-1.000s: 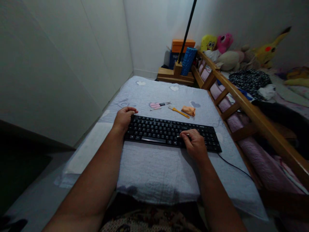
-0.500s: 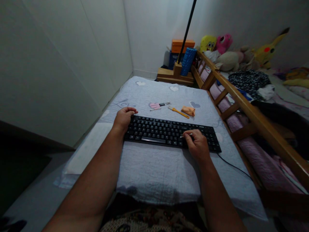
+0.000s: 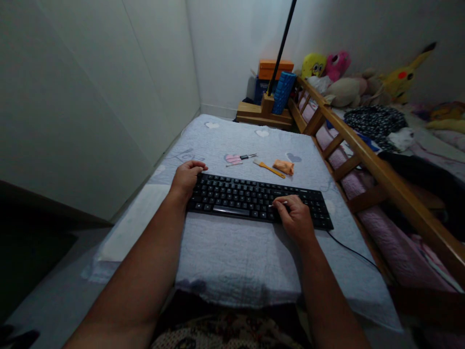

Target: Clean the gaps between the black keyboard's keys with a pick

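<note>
A black keyboard lies on the cloth-covered table. My left hand grips its left end, fingers bent round the upper left corner. Over the right part of the keys, my right hand is closed on a thin white cotton swab, whose tip points left at the keys. Beyond the keyboard lie a pink and black tool, a thin swab-like stick, a yellow-handled brush and a crumpled orange cloth or packet.
The light blue cloth covers the table. A cable runs right from the keyboard. A wooden bed rail borders the right side. At the back stand a wooden base, a blue roller and an orange box.
My right hand has shifted slightly left over the keys with the swab. My left hand has stayed on the keyboard's left end.
</note>
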The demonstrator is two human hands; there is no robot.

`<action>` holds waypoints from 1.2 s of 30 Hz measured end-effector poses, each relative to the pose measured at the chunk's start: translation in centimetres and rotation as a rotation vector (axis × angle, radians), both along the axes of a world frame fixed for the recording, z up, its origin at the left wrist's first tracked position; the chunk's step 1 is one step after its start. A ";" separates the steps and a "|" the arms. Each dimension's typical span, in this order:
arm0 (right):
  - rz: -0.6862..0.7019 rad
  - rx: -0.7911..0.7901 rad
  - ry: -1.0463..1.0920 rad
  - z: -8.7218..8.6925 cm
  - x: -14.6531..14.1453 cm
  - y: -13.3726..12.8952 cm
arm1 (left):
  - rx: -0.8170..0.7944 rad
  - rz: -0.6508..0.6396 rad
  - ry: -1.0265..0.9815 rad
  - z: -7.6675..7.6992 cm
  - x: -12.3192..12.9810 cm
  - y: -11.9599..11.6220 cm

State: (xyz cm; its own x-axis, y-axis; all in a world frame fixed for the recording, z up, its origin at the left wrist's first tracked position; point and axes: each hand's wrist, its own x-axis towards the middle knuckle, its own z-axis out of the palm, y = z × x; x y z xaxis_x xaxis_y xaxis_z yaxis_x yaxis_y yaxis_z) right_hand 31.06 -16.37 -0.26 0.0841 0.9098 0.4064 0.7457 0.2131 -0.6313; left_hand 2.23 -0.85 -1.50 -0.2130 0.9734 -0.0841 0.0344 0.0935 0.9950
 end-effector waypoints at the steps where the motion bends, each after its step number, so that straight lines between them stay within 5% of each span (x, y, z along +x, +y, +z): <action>1: 0.004 -0.003 0.003 0.0 0.0 0.0 | 0.001 -0.003 0.001 -0.1 0.0 0.0; 23: -0.135 -0.022 -0.029 0.2 2.1 -0.5 | -0.007 -0.008 -0.021 -0.3 -0.2 0.0; 36: -0.097 -0.039 -0.033 0.4 1.4 -0.5 | -0.010 -0.006 -0.032 -0.3 -0.1 0.0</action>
State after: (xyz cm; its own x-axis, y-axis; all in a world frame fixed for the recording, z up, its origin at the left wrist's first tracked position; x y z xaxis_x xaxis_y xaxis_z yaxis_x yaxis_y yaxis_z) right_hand 32.51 -16.87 0.10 0.1599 0.9132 0.3749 0.7824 0.1143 -0.6122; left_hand 2.11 -0.86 -1.81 -0.2046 0.9737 -0.1003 0.0029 0.1030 0.9947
